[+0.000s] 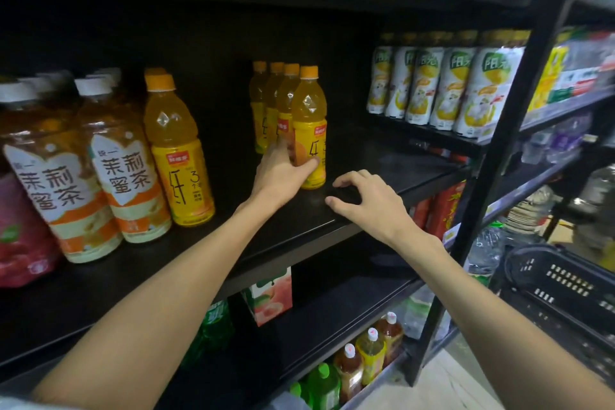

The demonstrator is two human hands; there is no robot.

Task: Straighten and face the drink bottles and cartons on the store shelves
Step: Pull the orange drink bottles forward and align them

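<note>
Front orange bottle (309,130) is gripped low by left hand (283,173), thumb and fingers around it. Right hand (369,200) hovers, fingers loosely spread. Row behind could be toppled if turned roughly.

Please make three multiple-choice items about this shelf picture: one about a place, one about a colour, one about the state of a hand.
1. Where does the row of four orange-capped yellow juice bottles stand?
A. black middle shelf
B. floor
C. basket

2. What colour are the caps of the amber jasmine tea bottles?
A. green
B. white
C. red

3. What does the left hand do?
A. hangs idle
B. holds a carton
C. grips the front juice bottle

Key: 1 A, the bottles rest on that shelf; 2 B, white caps show; 3 C, thumb and fingers wrap its label, while the right hand holds nothing.
</note>
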